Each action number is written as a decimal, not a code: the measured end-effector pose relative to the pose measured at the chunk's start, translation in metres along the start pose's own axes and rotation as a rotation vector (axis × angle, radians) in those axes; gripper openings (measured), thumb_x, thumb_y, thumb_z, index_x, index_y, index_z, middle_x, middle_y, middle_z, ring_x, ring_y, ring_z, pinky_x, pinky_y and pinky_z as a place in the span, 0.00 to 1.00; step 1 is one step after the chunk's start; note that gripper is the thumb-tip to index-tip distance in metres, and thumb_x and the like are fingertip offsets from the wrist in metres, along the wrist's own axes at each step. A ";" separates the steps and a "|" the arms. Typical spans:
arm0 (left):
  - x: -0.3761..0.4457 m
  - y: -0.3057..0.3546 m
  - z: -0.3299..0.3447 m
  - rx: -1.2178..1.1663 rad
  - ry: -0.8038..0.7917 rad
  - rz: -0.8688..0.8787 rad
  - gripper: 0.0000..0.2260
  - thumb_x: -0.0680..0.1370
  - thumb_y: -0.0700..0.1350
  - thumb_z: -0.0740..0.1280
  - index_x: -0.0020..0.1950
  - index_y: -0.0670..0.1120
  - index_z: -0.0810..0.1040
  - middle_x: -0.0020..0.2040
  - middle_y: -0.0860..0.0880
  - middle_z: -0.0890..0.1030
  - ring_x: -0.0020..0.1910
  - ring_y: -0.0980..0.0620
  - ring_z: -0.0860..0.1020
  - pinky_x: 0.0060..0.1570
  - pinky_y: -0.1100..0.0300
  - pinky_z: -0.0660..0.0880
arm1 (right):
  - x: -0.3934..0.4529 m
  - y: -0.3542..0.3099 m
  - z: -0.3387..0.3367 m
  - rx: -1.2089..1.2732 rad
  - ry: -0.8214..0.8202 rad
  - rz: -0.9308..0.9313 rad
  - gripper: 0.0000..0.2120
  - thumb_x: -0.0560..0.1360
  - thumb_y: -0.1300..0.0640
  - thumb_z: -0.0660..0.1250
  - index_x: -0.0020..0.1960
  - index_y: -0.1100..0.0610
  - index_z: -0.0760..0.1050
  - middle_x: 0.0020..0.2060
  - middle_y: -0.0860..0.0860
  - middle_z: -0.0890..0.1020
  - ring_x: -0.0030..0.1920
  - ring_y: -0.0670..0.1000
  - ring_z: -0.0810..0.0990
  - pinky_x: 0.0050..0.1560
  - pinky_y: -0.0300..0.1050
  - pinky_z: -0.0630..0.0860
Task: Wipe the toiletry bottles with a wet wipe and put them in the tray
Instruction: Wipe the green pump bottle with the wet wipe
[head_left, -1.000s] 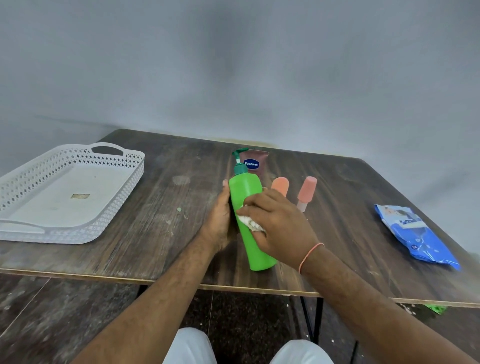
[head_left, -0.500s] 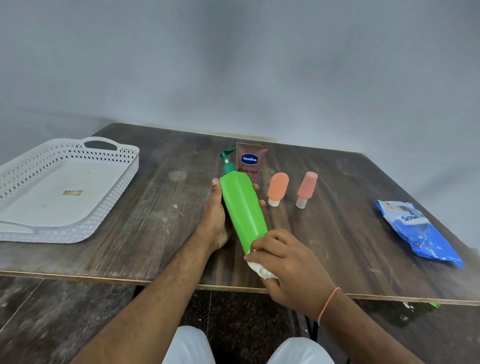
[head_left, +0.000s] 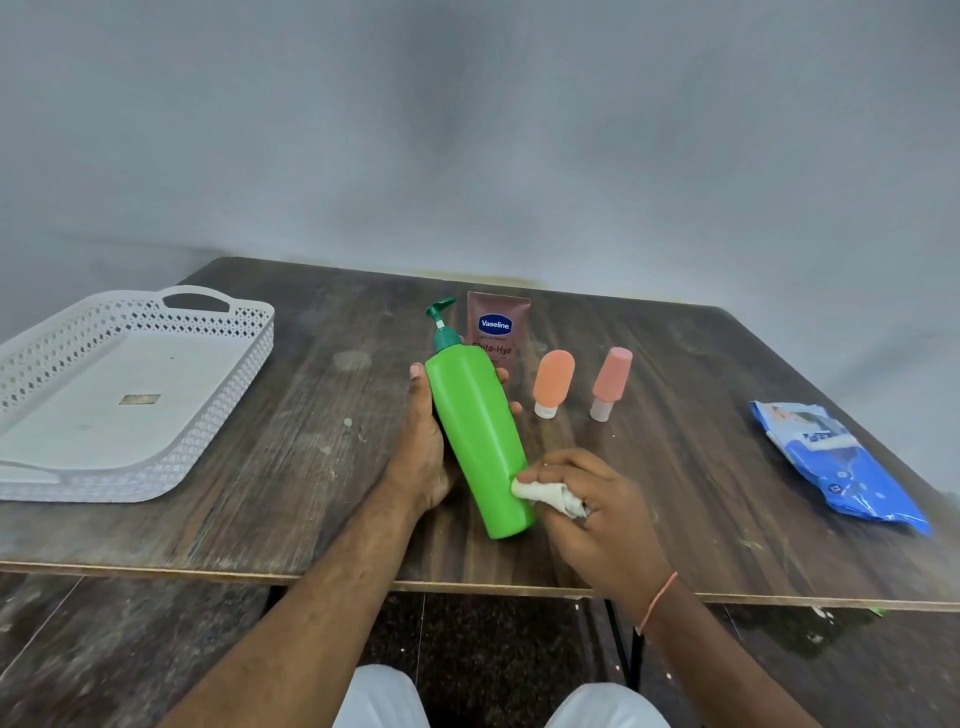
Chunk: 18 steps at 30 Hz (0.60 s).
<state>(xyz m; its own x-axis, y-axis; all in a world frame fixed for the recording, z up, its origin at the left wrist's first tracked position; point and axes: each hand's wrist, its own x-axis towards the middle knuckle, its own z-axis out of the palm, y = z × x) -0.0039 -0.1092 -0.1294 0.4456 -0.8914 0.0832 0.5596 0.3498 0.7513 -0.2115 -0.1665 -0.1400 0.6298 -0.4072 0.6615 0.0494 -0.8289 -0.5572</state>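
A green pump bottle (head_left: 475, 431) is tilted above the wooden table (head_left: 291, 447), its pump pointing away from me. My left hand (head_left: 423, 441) grips it from the left side and behind. My right hand (head_left: 592, 501) holds a crumpled white wet wipe (head_left: 545, 496) pressed against the bottle's lower right side. Behind the bottle stand a brown Vaseline tube (head_left: 497, 332), an orange bottle (head_left: 552, 382) and a pink bottle (head_left: 611, 382), both cap-down. The white perforated tray (head_left: 171, 447) lies at the table's left, with no bottles in it.
A blue wet-wipe pack (head_left: 836, 467) lies near the table's right edge. The table's front edge (head_left: 260, 571) runs just below my hands. A grey wall stands behind the table. My knees show under the edge.
My right hand slid the wipe from the bottle's middle down to its base, then came round to the lower right side. The bottle leaned further, its top to the left.
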 end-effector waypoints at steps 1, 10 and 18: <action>0.000 0.000 0.001 0.011 -0.002 0.004 0.41 0.81 0.72 0.47 0.78 0.42 0.72 0.68 0.41 0.81 0.55 0.42 0.85 0.54 0.46 0.82 | 0.005 0.000 0.001 0.004 0.007 0.008 0.19 0.74 0.73 0.77 0.58 0.54 0.89 0.56 0.47 0.86 0.56 0.50 0.87 0.56 0.48 0.83; -0.001 -0.004 0.004 0.200 0.008 0.049 0.37 0.81 0.69 0.47 0.70 0.46 0.81 0.70 0.39 0.81 0.70 0.39 0.79 0.71 0.41 0.75 | 0.063 -0.007 0.009 -0.053 0.146 -0.024 0.16 0.75 0.72 0.75 0.57 0.56 0.89 0.55 0.48 0.87 0.58 0.45 0.86 0.62 0.43 0.81; -0.003 0.013 0.013 0.363 0.040 0.150 0.33 0.81 0.68 0.51 0.71 0.46 0.79 0.64 0.43 0.85 0.65 0.44 0.83 0.63 0.48 0.80 | 0.094 -0.024 0.006 -0.059 0.218 -0.118 0.13 0.75 0.71 0.77 0.56 0.58 0.89 0.54 0.47 0.88 0.58 0.48 0.86 0.61 0.49 0.82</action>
<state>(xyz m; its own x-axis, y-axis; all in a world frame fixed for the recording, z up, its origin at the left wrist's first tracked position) -0.0070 -0.1059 -0.1111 0.5345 -0.8236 0.1896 0.2059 0.3445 0.9159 -0.1492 -0.1823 -0.0673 0.4396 -0.3739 0.8167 0.0632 -0.8941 -0.4433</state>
